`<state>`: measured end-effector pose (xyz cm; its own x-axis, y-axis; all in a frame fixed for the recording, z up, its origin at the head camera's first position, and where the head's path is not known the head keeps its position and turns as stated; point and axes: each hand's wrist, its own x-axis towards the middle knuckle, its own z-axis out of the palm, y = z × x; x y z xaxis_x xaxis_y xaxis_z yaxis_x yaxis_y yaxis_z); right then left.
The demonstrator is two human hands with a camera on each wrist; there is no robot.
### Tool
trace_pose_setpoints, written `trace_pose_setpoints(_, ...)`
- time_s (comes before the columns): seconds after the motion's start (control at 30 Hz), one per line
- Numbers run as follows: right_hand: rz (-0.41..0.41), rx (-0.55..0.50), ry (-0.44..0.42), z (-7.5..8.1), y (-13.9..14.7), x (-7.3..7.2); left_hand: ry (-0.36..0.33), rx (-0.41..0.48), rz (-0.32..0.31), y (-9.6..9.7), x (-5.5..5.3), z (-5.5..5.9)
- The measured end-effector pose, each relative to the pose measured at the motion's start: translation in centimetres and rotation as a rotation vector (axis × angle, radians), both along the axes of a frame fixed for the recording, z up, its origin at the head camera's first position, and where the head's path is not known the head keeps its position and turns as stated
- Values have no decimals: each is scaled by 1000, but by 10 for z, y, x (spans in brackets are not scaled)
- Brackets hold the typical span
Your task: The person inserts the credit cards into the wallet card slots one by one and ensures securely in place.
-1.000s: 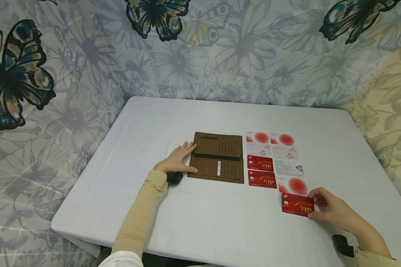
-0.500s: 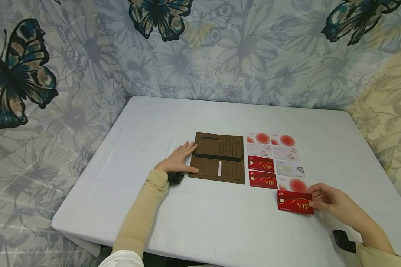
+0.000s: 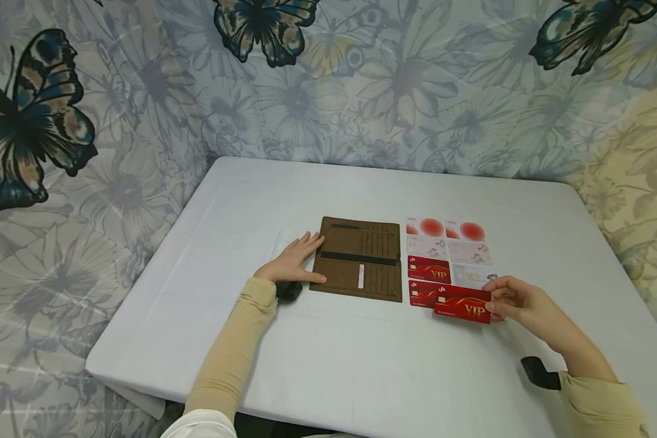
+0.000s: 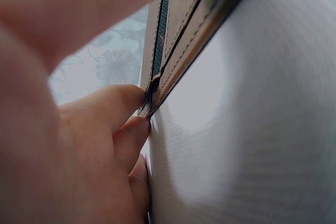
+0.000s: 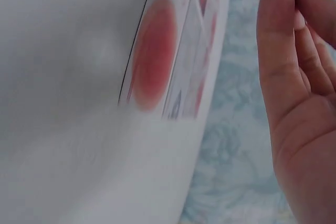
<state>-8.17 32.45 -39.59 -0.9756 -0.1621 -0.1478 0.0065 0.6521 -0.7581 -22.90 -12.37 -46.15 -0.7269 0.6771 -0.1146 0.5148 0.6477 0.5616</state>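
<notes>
At the middle of the table lies a brown bifold wallet (image 3: pixel 334 280), opened flat with card slots showing and one white slip in a lower slot. My left hand (image 3: pixel 290 263) rests along its left edge, fingers spread; the left wrist view puts the fingertips (image 4: pixel 137 94) right at the wallet's stitched edge (image 4: pixel 181 51). Between thumb and fingers my right hand (image 3: pixel 528 307) pinches a red VIP card (image 3: pixel 460 304) by its right end. That card overlaps a second red VIP card (image 3: pixel 420 293) and hides the pink-circle card (image 5: pixel 154 51) that the right wrist view shows.
Two columns of cards stand right of the wallet: pink-circle cards (image 3: pixel 431 227) at the back, then pale ones (image 3: pixel 469 252), another red VIP card (image 3: pixel 428 269) and a silver-white card (image 3: pixel 468 275). A white cloth covers the table (image 3: pixel 328 365); patterned fabric (image 3: pixel 328 109) hangs behind.
My right hand has lifted the red VIP card from below the right column and carried it left and away from me, toward the wallet. The left hand stays at the wallet.
</notes>
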Motion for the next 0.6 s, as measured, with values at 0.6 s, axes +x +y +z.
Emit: trace_pose_setpoints(0.6,-87,-175,33,-11,-71,-38,-17,4,6,0,1,2)
